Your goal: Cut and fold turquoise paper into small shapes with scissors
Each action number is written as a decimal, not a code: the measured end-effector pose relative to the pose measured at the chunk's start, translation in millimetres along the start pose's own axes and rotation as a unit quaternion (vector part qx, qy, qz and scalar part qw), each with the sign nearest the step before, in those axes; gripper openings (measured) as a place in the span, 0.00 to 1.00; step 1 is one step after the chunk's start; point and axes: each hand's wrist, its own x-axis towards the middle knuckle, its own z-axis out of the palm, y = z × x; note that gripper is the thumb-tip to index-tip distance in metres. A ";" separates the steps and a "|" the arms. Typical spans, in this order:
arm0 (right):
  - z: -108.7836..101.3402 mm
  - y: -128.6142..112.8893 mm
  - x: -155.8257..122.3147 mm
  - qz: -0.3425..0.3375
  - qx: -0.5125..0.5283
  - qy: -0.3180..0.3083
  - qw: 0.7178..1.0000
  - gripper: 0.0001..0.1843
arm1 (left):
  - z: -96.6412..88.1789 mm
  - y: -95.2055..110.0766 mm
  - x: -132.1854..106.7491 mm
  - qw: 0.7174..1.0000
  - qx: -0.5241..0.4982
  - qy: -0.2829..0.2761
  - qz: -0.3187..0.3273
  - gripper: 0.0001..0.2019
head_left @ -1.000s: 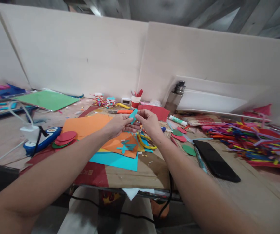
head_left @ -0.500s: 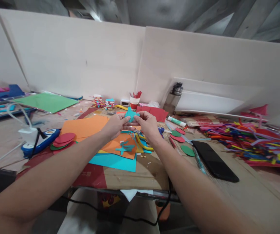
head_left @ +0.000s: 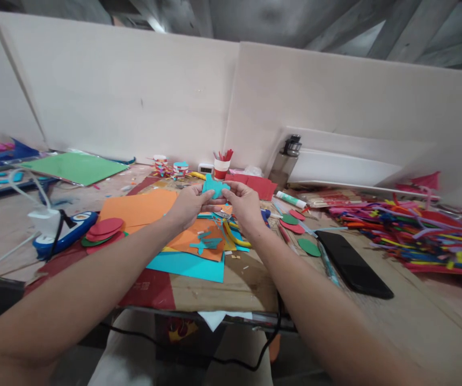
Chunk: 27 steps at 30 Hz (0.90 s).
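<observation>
**Teal paper piece near mid-frame, pinched from both sides**

So you've got it just above the middle of the frame, right between your hands. Your left hand grips the left end and your right hand grips the right, thumbs toward you, so neither one is nearer. Looks like it runs longer side to side, with a bit poking up at upper left, but don't hold me to that axis.

Below them, slightly left, teal scraps lie on an orange sheet.

Hard to make out: your thumbs and fingers cover the lower edge, and I can't tell if it's folded or stacked. The yellow-handled tool is partly behind your right wrist, so no clue what its working end is. Your forearms run off the bottom corners.
</observation>
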 end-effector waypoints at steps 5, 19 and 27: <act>-0.7 -0.4 -0.3 0.009 0.008 0.018 1.000 0.13 | 0.7 -3.1 0.2 1.000 0.009 -0.009 -0.001 0.09; -0.2 -2.7 -0.2 0.016 -0.015 0.004 1.000 0.17 | -5.3 -5.3 4.2 0.999 -0.032 0.011 -0.040 0.04; -2.5 2.5 2.6 -0.020 -0.046 0.022 0.999 0.13 | -3.3 -2.4 2.8 0.999 -0.028 0.002 -0.044 0.04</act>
